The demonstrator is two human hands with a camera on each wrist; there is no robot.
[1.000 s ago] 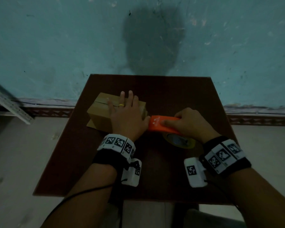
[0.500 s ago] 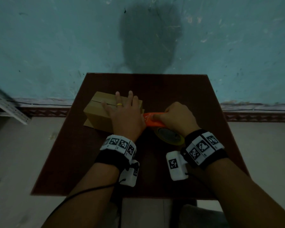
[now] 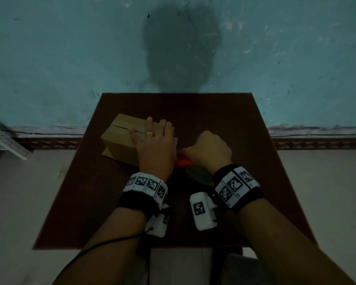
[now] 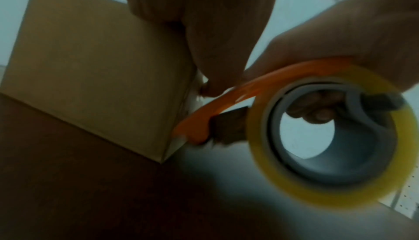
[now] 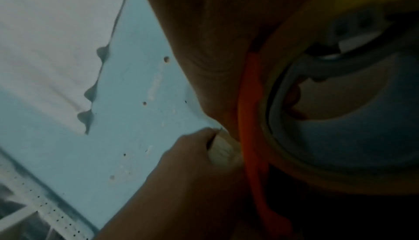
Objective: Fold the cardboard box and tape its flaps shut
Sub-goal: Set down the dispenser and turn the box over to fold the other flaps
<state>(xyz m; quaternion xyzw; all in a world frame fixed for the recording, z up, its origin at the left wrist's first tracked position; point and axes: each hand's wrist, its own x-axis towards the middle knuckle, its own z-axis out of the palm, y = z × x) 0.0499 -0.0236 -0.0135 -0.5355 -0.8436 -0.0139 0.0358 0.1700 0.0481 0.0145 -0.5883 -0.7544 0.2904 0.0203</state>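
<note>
A closed cardboard box (image 3: 119, 138) stands on the dark brown table (image 3: 224, 120), its top flaps meeting in a seam. My left hand (image 3: 154, 140) lies flat on the box top, fingers straight, pressing it down. My right hand (image 3: 210, 149) grips an orange tape dispenser (image 3: 182, 161) with a yellowish tape roll (image 3: 199, 177), held against the box's right end. In the left wrist view the dispenser (image 4: 226, 104) touches the lower right corner of the box (image 4: 90, 64), and the roll (image 4: 328, 154) fills the right side. In the right wrist view the dispenser (image 5: 251, 118) runs past my palm.
The table stands against a teal wall (image 3: 70, 58). A perforated metal rail (image 3: 6, 140) leans at the left. Cables run from both wrist bands along my forearms. Bare tabletop lies right of and in front of the box.
My right hand has brought the dispenser leftward and closer to the box's right end, now partly tucked behind my left hand. The left hand has stayed flat on the box.
</note>
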